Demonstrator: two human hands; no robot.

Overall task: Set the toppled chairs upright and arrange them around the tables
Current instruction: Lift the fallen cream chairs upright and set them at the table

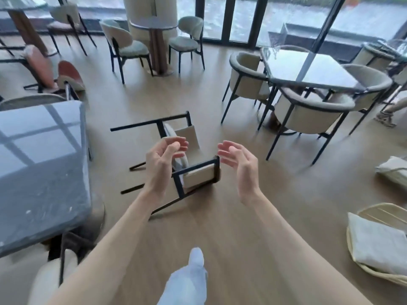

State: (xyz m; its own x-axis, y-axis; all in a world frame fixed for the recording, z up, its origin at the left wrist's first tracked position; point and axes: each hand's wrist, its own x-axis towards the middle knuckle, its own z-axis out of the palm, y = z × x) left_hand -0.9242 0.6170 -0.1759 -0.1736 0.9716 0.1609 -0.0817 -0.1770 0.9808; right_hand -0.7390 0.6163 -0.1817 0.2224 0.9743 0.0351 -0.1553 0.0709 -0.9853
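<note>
Head view, toppled chair: a black-framed chair (189, 164) with beige pads is lying on its side on the wooden floor at frame centre, legs pointing toward the left.
Head view, left grip: the left hand (161, 166) is hovering over the chair's frame, fingers loosely curved and holding nothing.
Head view, right grip: the right hand (240, 164) is reaching in just beside the chair's near corner, fingers relaxed and parted, also holding nothing.
Head view, counters: a glass-topped counter (39, 172) is filling the left of the frame; another counter (308, 67), ringed by upright armchairs, is standing at upper right.
Step in hand: the person is probably about to take the frame with both hands; gripping two rigid bars well apart and rolling the chair onto its legs should be keeping it steady.
Containers: a woven basket (374, 216) at lower right is holding a folded grey cloth (374, 245).
</note>
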